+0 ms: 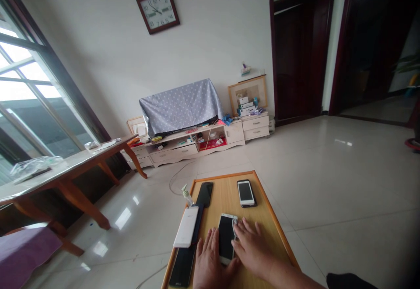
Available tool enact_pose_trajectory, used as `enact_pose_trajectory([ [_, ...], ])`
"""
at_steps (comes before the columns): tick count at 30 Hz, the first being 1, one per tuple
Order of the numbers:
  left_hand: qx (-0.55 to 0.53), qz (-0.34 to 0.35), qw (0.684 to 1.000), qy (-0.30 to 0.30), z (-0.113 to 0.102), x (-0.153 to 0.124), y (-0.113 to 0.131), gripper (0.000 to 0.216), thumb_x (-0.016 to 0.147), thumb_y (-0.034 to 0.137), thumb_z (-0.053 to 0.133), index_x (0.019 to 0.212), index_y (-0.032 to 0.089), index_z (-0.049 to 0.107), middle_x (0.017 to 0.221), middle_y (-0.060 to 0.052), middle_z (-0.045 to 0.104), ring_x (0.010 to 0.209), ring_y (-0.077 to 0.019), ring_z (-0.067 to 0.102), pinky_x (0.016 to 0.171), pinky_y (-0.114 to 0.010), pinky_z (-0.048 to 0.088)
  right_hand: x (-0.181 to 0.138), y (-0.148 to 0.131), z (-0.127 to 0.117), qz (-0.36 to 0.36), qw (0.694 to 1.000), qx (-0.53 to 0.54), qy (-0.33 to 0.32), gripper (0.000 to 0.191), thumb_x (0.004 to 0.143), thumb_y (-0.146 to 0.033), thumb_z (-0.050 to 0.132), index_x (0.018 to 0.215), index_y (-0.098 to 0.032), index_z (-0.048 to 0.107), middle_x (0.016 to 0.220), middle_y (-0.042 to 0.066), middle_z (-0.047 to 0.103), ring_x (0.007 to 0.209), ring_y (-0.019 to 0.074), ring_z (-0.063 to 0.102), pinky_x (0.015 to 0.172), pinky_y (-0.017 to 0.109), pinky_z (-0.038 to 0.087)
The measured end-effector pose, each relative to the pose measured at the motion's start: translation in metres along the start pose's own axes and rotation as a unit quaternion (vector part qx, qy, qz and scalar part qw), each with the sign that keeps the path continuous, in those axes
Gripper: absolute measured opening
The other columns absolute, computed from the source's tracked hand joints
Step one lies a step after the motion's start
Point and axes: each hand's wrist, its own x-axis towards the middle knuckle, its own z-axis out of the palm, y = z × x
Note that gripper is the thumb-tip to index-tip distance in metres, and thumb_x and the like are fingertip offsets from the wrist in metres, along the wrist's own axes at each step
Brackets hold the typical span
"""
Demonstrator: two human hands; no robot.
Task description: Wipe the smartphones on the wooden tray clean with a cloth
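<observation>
A small wooden table (262, 219) stands before me with several phones on it. My left hand (208, 258) lies flat, fingers together, against the left edge of a white-framed phone (226, 237) with a dark screen. My right hand (252, 247) rests on that phone's right edge, fingers spread on the tabletop. A white phone (186, 226) lies face down over a long dark phone (188, 247) at the left. Another dark phone (204, 193) sits farther back, and a white-screened phone (246, 192) lies at the far right.
A small pump bottle (187, 194) stands at the table's far left corner. A long wooden table (65, 170) runs along the window on the left. A low TV cabinet (197, 142) with a cloth-covered screen (180, 107) stands against the far wall. Glossy tiled floor surrounds everything.
</observation>
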Motion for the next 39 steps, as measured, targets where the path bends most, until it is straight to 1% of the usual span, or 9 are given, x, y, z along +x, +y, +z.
enact_pose_trajectory([
  [4, 0.021, -0.018, 0.999, -0.018, -0.003, 0.001, 0.002, 0.085, 0.081, 0.044, 0.056, 0.157, 0.015, 0.031, 0.164, -0.008, 0.029, 0.153, -0.0281, 0.025, 0.127, -0.051, 0.020, -0.022, -0.022, 0.002, -0.024, 0.999, 0.014, -0.043, 0.061, 0.099, -0.047, 0.038, 0.152, -0.019, 0.046, 0.158, 0.014, 0.040, 0.151, 0.0348, 0.028, 0.122, 0.063, 0.013],
  [8, 0.021, -0.017, 0.998, -0.058, -0.007, 0.003, 0.003, 0.091, 0.079, 0.047, 0.058, 0.158, 0.012, 0.029, 0.164, -0.009, 0.025, 0.154, -0.0280, 0.022, 0.127, -0.050, 0.019, -0.039, -0.035, 0.001, -0.026, 0.995, 0.024, -0.093, 0.063, 0.097, -0.048, 0.043, 0.151, -0.018, 0.048, 0.156, 0.016, 0.041, 0.149, 0.0386, 0.029, 0.121, 0.066, 0.015],
  [14, 0.017, -0.010, 1.000, 0.008, -0.003, -0.001, 0.006, 0.083, 0.084, 0.054, 0.054, 0.155, 0.016, 0.036, 0.161, -0.009, 0.035, 0.151, -0.0301, 0.031, 0.126, -0.053, 0.024, -0.010, -0.014, 0.005, 0.001, 0.999, 0.043, 0.027, 0.063, 0.097, -0.047, 0.044, 0.152, -0.015, 0.046, 0.157, 0.015, 0.041, 0.152, 0.0365, 0.024, 0.124, 0.058, 0.018],
  [17, 0.011, -0.002, 1.000, 0.014, -0.002, -0.002, 0.007, 0.084, 0.085, 0.060, 0.052, 0.155, 0.016, 0.037, 0.161, -0.010, 0.036, 0.151, -0.0310, 0.032, 0.125, -0.054, 0.025, -0.001, -0.010, 0.010, 0.008, 0.998, 0.040, 0.056, 0.063, 0.097, -0.045, 0.045, 0.150, -0.012, 0.047, 0.156, 0.017, 0.044, 0.151, 0.0369, 0.025, 0.123, 0.057, 0.018],
  [21, 0.023, -0.017, 0.999, -0.022, -0.004, 0.000, 0.003, 0.084, 0.082, 0.047, 0.054, 0.157, 0.016, 0.033, 0.164, -0.008, 0.030, 0.153, -0.0280, 0.025, 0.127, -0.050, 0.020, -0.017, -0.021, 0.021, -0.005, 0.999, 0.039, 0.029, 0.066, 0.093, -0.048, 0.050, 0.151, -0.015, 0.048, 0.154, 0.018, 0.044, 0.149, 0.0398, 0.030, 0.121, 0.062, 0.020],
  [25, 0.021, -0.016, 0.998, -0.054, -0.002, 0.003, -0.002, 0.088, 0.081, 0.049, 0.053, 0.158, 0.014, 0.030, 0.165, -0.007, 0.024, 0.155, -0.0272, 0.019, 0.127, -0.049, 0.017, -0.032, -0.026, 0.032, -0.027, 0.999, 0.034, -0.017, 0.068, 0.091, -0.052, 0.052, 0.150, -0.018, 0.048, 0.155, 0.016, 0.043, 0.149, 0.0419, 0.028, 0.120, 0.067, 0.018],
  [29, 0.009, -0.023, 0.999, -0.020, -0.002, 0.001, 0.001, 0.084, 0.082, 0.048, 0.053, 0.157, 0.016, 0.033, 0.164, -0.007, 0.030, 0.154, -0.0267, 0.024, 0.128, -0.049, 0.016, -0.014, -0.015, 0.033, -0.012, 0.999, 0.031, 0.033, 0.068, 0.096, -0.052, 0.046, 0.154, -0.016, 0.042, 0.158, 0.014, 0.040, 0.152, 0.0376, 0.022, 0.123, 0.060, 0.017],
  [35, -0.018, -0.013, 1.000, -0.008, -0.009, -0.002, 0.008, 0.093, 0.081, 0.071, 0.053, 0.155, 0.017, 0.038, 0.161, -0.009, 0.036, 0.152, -0.0305, 0.029, 0.126, -0.052, 0.020, 0.021, -0.003, 0.024, 0.022, 0.996, 0.008, 0.082, 0.066, 0.097, -0.046, 0.042, 0.154, -0.012, 0.042, 0.158, 0.013, 0.042, 0.153, 0.0337, 0.021, 0.125, 0.052, 0.017],
  [39, -0.006, -0.025, 1.000, -0.006, -0.007, -0.001, 0.006, 0.083, 0.083, 0.054, 0.054, 0.155, 0.017, 0.036, 0.163, -0.008, 0.033, 0.153, -0.0274, 0.028, 0.127, -0.048, 0.017, 0.001, -0.013, 0.028, 0.014, 0.998, 0.019, 0.061, 0.069, 0.096, -0.050, 0.044, 0.154, -0.012, 0.041, 0.160, 0.015, 0.037, 0.152, 0.0353, 0.024, 0.125, 0.053, 0.015],
])
